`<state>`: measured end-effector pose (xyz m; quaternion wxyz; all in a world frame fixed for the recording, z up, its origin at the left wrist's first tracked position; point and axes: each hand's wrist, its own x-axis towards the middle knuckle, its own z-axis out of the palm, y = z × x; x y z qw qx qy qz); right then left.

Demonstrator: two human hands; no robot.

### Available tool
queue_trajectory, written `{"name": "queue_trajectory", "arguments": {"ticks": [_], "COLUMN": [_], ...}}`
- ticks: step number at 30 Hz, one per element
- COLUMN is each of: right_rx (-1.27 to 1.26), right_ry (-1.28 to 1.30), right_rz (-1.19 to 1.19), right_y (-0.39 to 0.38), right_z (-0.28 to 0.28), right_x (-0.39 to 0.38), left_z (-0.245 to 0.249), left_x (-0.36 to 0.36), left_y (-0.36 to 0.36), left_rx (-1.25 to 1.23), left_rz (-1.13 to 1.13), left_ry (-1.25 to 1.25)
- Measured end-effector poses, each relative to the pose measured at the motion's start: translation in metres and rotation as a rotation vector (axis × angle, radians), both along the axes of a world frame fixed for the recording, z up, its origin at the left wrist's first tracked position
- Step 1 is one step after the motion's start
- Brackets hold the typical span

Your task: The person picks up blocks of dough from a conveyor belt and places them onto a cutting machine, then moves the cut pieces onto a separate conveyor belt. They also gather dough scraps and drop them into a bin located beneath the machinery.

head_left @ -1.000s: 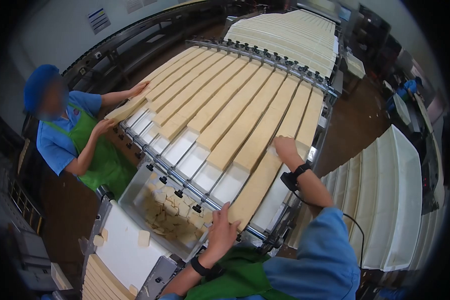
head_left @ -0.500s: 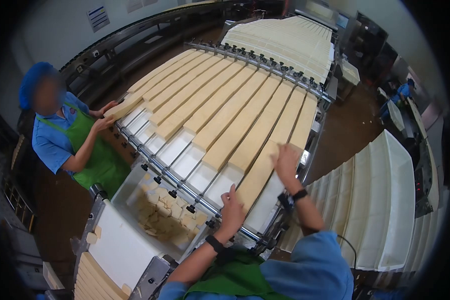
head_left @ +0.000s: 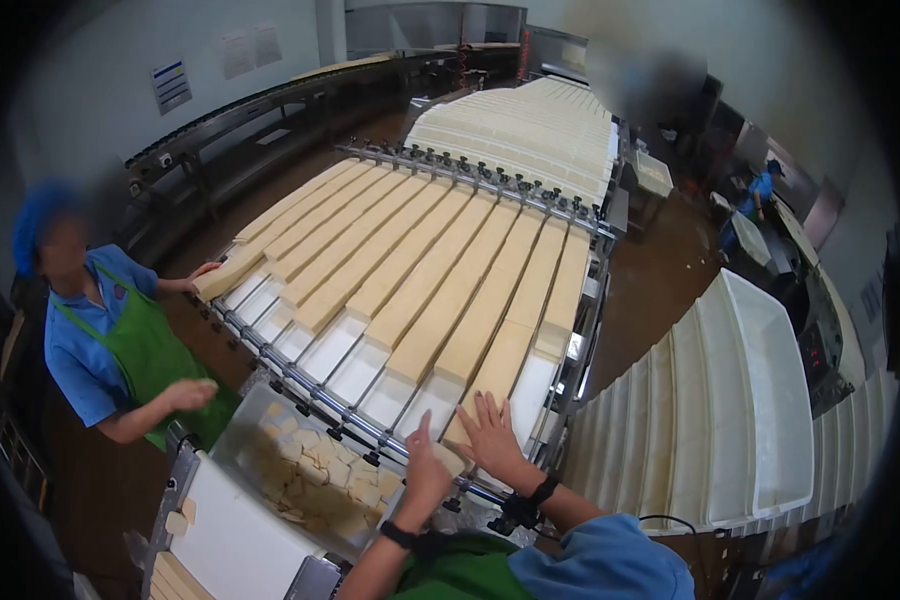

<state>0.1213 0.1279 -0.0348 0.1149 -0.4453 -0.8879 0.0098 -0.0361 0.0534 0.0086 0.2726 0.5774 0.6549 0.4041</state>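
Long pale beige strips (head_left: 425,275) lie side by side in white lanes on a sloping rack. My right hand (head_left: 492,440) rests open, fingers spread, on the near end of one strip (head_left: 490,375) at the right. Close to its left is my left hand (head_left: 428,472), thumb raised and fingers curled around a small pale slice (head_left: 450,459) at the rack's front rail. Part of that slice is hidden by the hand. Under the rail, a white tub (head_left: 245,425) holds many thin, pale, loose pieces (head_left: 320,465).
At the left a co-worker (head_left: 120,330) in a green apron has one hand on a strip's end. Stacked white trays (head_left: 770,400) stand at the right. A white surface (head_left: 225,530) is at the lower left. Farther back is a wide white conveyor (head_left: 520,130).
My right hand has moved down the strip towards the near rail, beside my left hand. A small slice now shows in my left hand. The co-worker's one hand has come off the strip.
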Motion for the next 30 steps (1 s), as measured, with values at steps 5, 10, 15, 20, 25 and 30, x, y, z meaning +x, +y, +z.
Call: {"name": "queue_trajectory", "arguments": {"ticks": [5,10,15,20,25,30], "right_rx": [-0.038,-0.003,-0.078,0.074,-0.402,-0.535], "right_ry": [-0.152,0.021,-0.025,0.18,0.371,0.286], "right_rz": [-0.112,-0.113,-0.075,0.141,0.941,1.459], "right_y": [-0.009,0.011,0.014,-0.026,-0.185,-0.312], "right_z": [0.023,-0.015,-0.006,0.026,0.042,-0.011], "right_x": [-0.027,-0.023,-0.028,-0.152,-0.361,-0.542], "left_z": [0.02,-0.004,-0.038,-0.078,-0.109,-0.092], "left_x": [-0.075,-0.161,-0.2,-0.188,-0.201,-0.234], "left_y": [-0.066,-0.164,-0.303,-0.413,-0.45,-0.45], "left_rx": [0.116,0.107,0.205,-0.282,-0.177,-0.325], "left_rz": [0.369,0.709,1.303,1.979,2.039,1.94], "left_ry": [0.16,0.142,0.2,0.274,0.04,0.05]}}
